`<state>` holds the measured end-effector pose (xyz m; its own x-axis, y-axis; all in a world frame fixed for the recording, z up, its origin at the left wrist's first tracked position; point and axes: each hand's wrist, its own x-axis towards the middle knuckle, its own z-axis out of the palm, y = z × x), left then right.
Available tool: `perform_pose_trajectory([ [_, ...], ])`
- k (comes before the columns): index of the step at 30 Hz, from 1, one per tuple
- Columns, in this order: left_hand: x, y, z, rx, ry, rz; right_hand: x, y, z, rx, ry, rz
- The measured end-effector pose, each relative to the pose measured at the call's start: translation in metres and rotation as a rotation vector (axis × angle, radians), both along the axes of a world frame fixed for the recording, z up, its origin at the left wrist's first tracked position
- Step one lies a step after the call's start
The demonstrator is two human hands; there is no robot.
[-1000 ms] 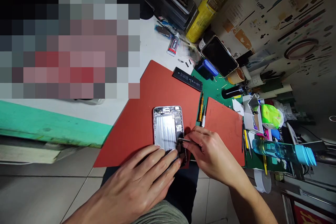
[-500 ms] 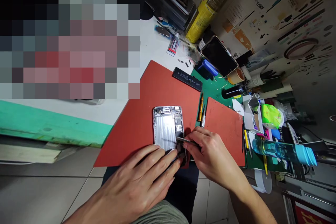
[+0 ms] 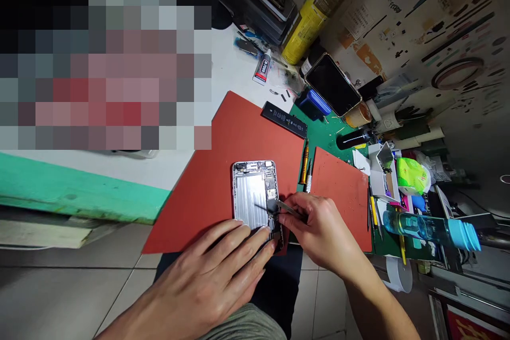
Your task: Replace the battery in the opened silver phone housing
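An opened smartphone (image 3: 250, 191) lies on a red mat (image 3: 223, 138), its silvery housing and circuit board showing. My left hand (image 3: 223, 260) rests flat on its lower end, fingers stretched out, covering that part. My right hand (image 3: 311, 218) pinches thin metal tweezers (image 3: 287, 208), their tip by the board along the phone's right side. Whether the tip touches anything is too small to tell. Beyond the phone sits a black phone battery (image 3: 284, 119) at the mat's far edge. Two small screwdrivers, one gold (image 3: 305, 162) and one silver (image 3: 308, 176), lie right of the phone.
A second red mat (image 3: 338, 191) lies to the right on the green work surface. Farther back are a glue tube (image 3: 262, 68), a propped phone (image 3: 333, 85) and a yellow can (image 3: 311, 16). A blue bottle (image 3: 430, 228) lies at right. The upper left is pixelated.
My right hand has shifted slightly, and the tweezers' tip has moved up and a little right, showing more of the board. My left hand and the phone stay in place.
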<state>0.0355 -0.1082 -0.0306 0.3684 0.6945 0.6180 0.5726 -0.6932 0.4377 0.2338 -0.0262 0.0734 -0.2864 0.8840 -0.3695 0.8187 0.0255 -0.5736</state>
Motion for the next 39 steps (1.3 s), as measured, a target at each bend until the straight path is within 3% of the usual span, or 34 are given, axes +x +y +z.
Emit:
perform_pose_trajectory([
  [25, -0.002, 0.001, 0.002, 0.011, 0.015, -0.012, 0.003, -0.015, -0.017, -0.027, 0.241, -0.205],
  [39, -0.004, 0.003, 0.004, 0.043, 0.034, -0.037, 0.002, -0.021, -0.017, 0.028, 0.247, -0.216],
])
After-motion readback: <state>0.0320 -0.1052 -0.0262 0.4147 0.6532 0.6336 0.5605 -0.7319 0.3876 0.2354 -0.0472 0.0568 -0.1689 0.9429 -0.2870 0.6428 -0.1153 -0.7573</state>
